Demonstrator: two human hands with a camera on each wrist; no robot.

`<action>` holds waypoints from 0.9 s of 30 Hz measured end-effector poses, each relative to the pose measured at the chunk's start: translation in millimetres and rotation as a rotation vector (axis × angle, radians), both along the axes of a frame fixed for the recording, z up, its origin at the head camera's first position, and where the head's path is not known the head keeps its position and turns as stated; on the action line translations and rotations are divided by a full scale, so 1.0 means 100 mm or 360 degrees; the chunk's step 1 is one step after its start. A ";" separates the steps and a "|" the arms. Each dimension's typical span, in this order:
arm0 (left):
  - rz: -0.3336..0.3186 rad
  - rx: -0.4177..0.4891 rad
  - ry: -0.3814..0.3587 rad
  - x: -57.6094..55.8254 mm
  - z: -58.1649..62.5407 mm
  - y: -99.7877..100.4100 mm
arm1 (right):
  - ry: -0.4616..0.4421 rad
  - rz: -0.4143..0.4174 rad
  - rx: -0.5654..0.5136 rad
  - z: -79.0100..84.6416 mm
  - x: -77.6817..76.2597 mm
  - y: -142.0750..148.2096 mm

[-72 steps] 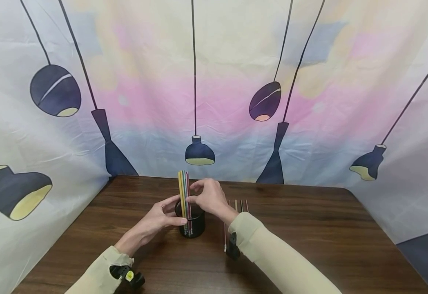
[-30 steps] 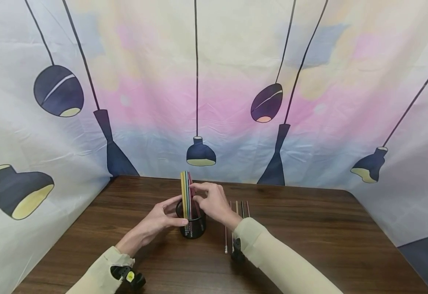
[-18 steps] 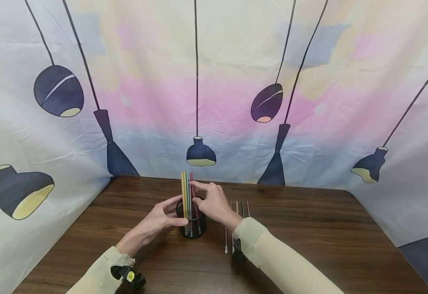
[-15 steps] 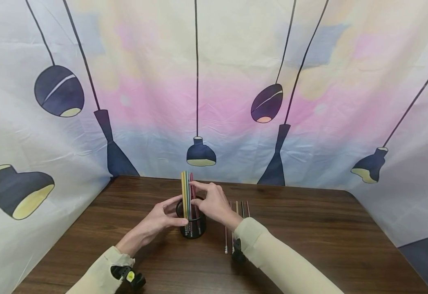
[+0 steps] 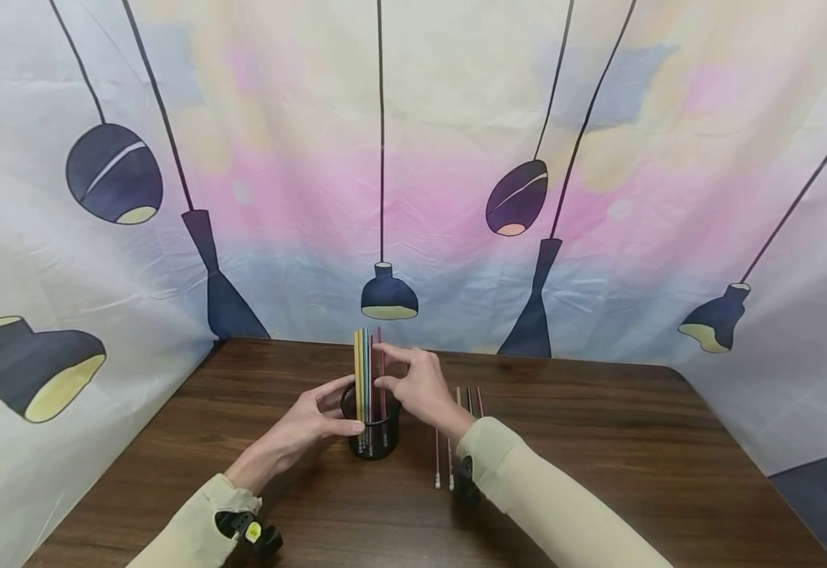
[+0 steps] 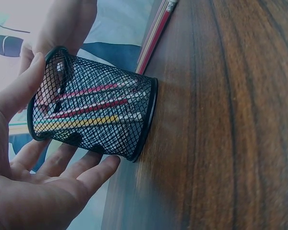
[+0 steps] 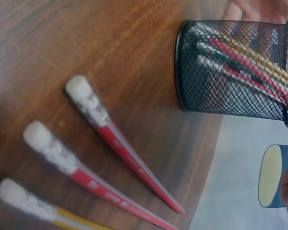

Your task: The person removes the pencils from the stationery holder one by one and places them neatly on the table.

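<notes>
A black mesh pencil cup (image 5: 376,446) stands upright on the table with several pencils (image 5: 361,371) in it. My left hand (image 5: 310,422) holds the cup at its left side; the left wrist view shows the thumb at the rim and the fingers (image 6: 98,170) along the mesh wall. Between thumb and index finger, my right hand (image 5: 420,386) pinches a red pencil (image 5: 380,334) that stands nearly upright in the cup, a little right of the yellow, blue and dark red ones. Through the mesh, the pencils' eraser ends show near the cup's bottom.
Right of the cup, several loose pencils lie on the brown wooden table (image 5: 598,442), partly under the right forearm. In the right wrist view they include red pencils (image 7: 129,155) and a yellow pencil (image 7: 79,220). A lamp-printed cloth (image 5: 449,158) hangs behind the table.
The red pencil has swung right, away from the other pencils, and stands straighter now. My right hand has shifted slightly right with it. My left hand has stayed at the cup.
</notes>
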State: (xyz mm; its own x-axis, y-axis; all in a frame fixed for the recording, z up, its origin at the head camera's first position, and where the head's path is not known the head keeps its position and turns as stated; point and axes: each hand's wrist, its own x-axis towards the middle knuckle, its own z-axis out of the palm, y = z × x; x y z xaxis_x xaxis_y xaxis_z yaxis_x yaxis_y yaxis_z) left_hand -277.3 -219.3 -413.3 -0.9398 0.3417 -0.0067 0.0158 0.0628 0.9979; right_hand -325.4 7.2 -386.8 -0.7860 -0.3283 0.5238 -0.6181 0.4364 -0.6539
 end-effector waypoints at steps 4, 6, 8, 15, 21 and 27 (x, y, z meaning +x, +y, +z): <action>0.0010 -0.0006 0.0011 0.00 0.00 0.01 | 0.0024 0.0007 -0.0031 0.04 -0.01 0.03; 0.0019 -0.0009 0.0009 0.00 0.00 0.01 | 0.0027 0.0008 -0.0040 0.06 -0.01 0.04; 0.0027 -0.0014 0.0006 0.00 0.00 0.01 | 0.0041 0.0008 -0.0052 0.09 0.00 0.05; 0.0035 -0.0020 -0.0003 0.00 0.01 0.01 | 0.0053 0.0021 -0.0122 0.20 -0.01 0.07; 0.0036 -0.0030 -0.0009 0.00 0.02 0.01 | 0.0115 0.0042 -0.0128 0.31 -0.01 0.09; 0.0048 -0.0025 -0.0015 0.01 0.02 0.02 | 0.0147 0.0024 -0.0157 0.41 0.01 0.12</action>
